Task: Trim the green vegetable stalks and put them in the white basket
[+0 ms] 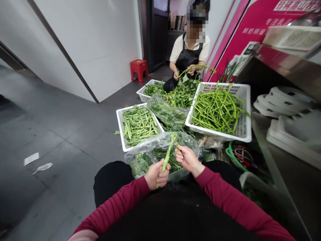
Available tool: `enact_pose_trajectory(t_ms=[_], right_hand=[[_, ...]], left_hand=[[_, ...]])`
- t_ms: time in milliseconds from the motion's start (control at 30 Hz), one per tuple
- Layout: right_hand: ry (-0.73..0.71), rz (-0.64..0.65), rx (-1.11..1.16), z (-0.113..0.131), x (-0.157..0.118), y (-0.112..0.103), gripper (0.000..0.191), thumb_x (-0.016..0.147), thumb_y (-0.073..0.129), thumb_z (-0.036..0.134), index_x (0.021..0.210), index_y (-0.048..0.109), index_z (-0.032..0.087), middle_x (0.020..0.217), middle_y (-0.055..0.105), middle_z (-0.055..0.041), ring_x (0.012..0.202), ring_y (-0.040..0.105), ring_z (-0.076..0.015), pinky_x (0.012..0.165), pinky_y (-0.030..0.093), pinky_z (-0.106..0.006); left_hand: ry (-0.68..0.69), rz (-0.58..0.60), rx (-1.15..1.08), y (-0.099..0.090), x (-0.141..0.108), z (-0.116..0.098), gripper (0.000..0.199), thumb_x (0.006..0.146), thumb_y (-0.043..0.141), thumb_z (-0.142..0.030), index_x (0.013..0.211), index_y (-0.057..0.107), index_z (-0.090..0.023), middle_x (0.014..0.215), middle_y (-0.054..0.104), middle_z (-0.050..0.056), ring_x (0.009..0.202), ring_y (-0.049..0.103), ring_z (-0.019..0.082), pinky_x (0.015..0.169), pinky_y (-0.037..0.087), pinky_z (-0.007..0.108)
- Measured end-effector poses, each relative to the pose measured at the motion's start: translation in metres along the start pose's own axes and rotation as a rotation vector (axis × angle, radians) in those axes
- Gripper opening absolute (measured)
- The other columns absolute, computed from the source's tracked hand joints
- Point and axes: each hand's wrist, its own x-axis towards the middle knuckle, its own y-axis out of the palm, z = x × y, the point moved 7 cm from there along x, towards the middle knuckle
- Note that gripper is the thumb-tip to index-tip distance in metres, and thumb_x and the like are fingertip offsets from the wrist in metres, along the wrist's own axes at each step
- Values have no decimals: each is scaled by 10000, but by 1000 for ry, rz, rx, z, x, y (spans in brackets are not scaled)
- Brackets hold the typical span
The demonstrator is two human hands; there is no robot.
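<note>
My left hand is closed around the lower part of a broccolini stalk, which tilts upward with its budded tip at the top. Close beside that tip, my right hand pinches a small green bit, too small to tell whether leaf or side shoot. Beneath both hands, between my knees, lies an open clear plastic bag of leafy green stalks. Trimmed stalks of the same kind fill a white basket just beyond, on the left.
Long thin green stems lie in a white basket at right. Another bag of greens sits farther off. Opposite me, a co-worker handles a leafy stem above a heap. A red stool stands by the wall.
</note>
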Motion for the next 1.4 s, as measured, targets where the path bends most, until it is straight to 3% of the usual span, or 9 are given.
enact_pose_trajectory(t_ms=[300, 433, 500, 633, 767, 1033, 1167, 1267, 1400], right_hand=[[-97, -9, 12, 0, -13, 16, 377, 708, 637, 351, 582, 324, 183, 484, 279, 88, 399, 199, -28, 366, 130, -173], [187, -15, -102, -42, -23, 12, 404, 672, 649, 367, 583, 293, 198, 450, 232, 109, 377, 158, -26, 353, 87, -172], [232, -68, -121, -50, -25, 4, 372, 653, 659, 343, 605, 320, 199, 447, 230, 114, 373, 148, -26, 352, 69, -172], [-21, -118, 4, -15, -19, -2, 310, 671, 653, 325, 638, 376, 190, 460, 216, 112, 378, 167, -28, 354, 110, -168], [-135, -84, 36, 15, -15, 8, 377, 692, 652, 338, 583, 325, 184, 488, 300, 83, 396, 225, -30, 357, 155, -169], [-142, -109, 43, 7, -14, 3, 392, 677, 645, 310, 560, 291, 190, 465, 245, 98, 383, 204, -26, 347, 150, -161], [147, -69, -253, -42, -22, -1, 367, 658, 632, 359, 572, 314, 197, 425, 263, 108, 349, 188, -22, 332, 121, -156], [283, -145, -481, -73, -23, -17, 332, 648, 609, 399, 607, 343, 204, 431, 341, 95, 333, 241, -38, 318, 138, -163], [218, -222, -951, -59, 3, -54, 309, 665, 586, 421, 591, 382, 201, 444, 394, 60, 370, 348, -77, 360, 242, -199]], left_hand=[[-101, 58, 34, 12, -2, 10, 423, 845, 240, -536, 679, 412, -187, 397, 288, -70, 250, 190, 62, 236, 208, 167], [-34, -28, 59, 5, 0, 4, 428, 832, 253, -557, 655, 388, -191, 377, 272, -80, 239, 164, 60, 227, 198, 167], [-29, -66, 67, 2, 0, 3, 429, 826, 260, -566, 648, 377, -193, 377, 271, -82, 240, 157, 59, 228, 193, 167], [-70, -77, 110, 3, 1, 8, 430, 823, 255, -571, 646, 367, -195, 381, 280, -79, 247, 173, 62, 232, 198, 168], [-31, -168, 202, 2, 1, 9, 427, 819, 259, -578, 663, 374, -198, 372, 283, -85, 244, 170, 61, 224, 194, 165], [103, -355, 451, -8, 0, 4, 417, 777, 356, -596, 716, 397, -185, 384, 321, -99, 243, 225, 41, 253, 230, 154], [277, -529, 662, -15, -4, -16, 398, 757, 414, -571, 702, 406, -177, 411, 369, -89, 254, 274, 38, 258, 225, 154], [344, -624, 768, -18, -8, -25, 396, 742, 437, -568, 676, 404, -179, 416, 379, -87, 254, 284, 37, 254, 216, 154], [345, -705, 669, -29, -12, -23, 391, 739, 437, -569, 692, 410, -182, 410, 374, -90, 250, 275, 38, 256, 204, 152]])
